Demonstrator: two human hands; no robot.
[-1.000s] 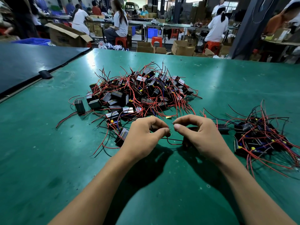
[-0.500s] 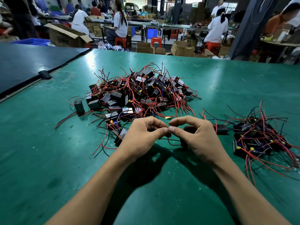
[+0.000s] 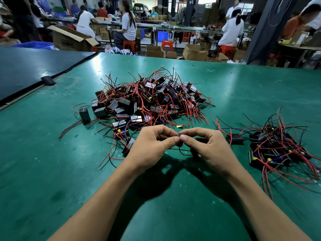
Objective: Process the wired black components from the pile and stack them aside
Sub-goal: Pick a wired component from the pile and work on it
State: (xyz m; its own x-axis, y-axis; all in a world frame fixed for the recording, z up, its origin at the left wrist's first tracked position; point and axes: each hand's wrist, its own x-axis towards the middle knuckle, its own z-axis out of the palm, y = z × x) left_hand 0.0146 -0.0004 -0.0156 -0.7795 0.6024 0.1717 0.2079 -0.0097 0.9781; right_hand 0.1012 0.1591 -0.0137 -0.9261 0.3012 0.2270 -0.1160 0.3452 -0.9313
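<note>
Work at the green table (image 3: 52, 171)

Two hands meet in the middle, fingertips touching. The left hand (image 3: 152, 145) and the right hand (image 3: 208, 148) both pinch thin wire ends (image 3: 178, 136). The black part on those wires is mostly hidden under the right hand. Two heaps lie close by: a big pile (image 3: 149, 101) just behind the hands and a small stack (image 3: 278, 146) on the right. One lone piece (image 3: 235, 138) sits beside that stack. The pieces are too tangled to count.
</note>
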